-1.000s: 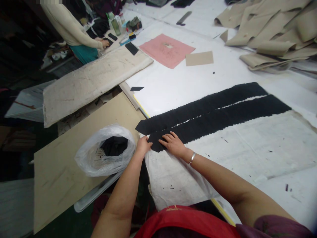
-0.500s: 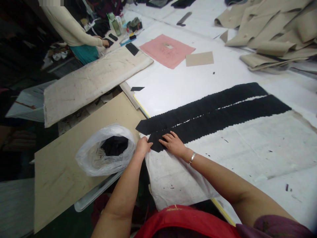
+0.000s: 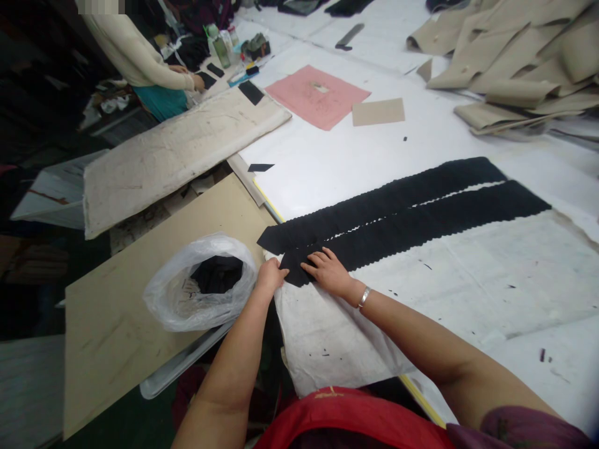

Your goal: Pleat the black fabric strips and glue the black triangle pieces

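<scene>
Two long rows of black fabric pieces lie side by side, their edges jagged as if many pieces overlap: the far row (image 3: 384,198) and the near row (image 3: 421,227). At the left end of the near row, my left hand (image 3: 271,276) pinches the corner of the black fabric between thumb and fingers. My right hand (image 3: 329,272), with a silver bracelet on its wrist, rests on the same row with fingers spread. Left of my left hand, an open clear plastic bag (image 3: 161,305) holds black pieces (image 3: 218,274).
The bag stands on a tan board (image 3: 107,349). White paper (image 3: 337,349) covers the table near me. Beyond lie a pink cloth (image 3: 313,100), a beige rectangle (image 3: 378,112) and heaped beige fabric (image 3: 524,68). A co-worker (image 3: 135,56) stands at a padded board (image 3: 178,156), upper left.
Both hands stay in the same place on the near black row. The whole view has shifted very slightly; the co-worker's hands have moved a little.
</scene>
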Demonstrator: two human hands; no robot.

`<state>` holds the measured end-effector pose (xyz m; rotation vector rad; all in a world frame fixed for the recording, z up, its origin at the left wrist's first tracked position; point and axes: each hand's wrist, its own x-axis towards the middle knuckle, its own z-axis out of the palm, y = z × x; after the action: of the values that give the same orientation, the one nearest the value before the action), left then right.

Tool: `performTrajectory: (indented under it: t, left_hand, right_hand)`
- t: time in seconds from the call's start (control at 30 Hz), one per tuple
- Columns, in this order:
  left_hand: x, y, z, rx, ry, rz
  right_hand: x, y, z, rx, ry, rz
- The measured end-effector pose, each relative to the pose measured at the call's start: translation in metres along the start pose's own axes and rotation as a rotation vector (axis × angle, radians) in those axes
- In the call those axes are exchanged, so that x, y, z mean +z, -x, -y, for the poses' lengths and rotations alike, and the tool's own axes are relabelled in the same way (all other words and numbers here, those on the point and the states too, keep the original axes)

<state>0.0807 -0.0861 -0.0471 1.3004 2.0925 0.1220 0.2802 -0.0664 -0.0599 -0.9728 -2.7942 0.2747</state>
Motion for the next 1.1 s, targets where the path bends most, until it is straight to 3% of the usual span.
performTrajectory:
  t: [0.33, 1.1]
  left_hand:
    - [0.002, -0.003, 0.005, -0.024, 0.002, -0.001]
    - [-0.007, -0.005, 0.006, -0.052, 0.021, 0.134]
  right_hand:
    - [0.003, -0.01, 0.007, -0.032, 0.015, 0.013]
    - [0.002, -0.009, 0.006, -0.046, 0.026, 0.022]
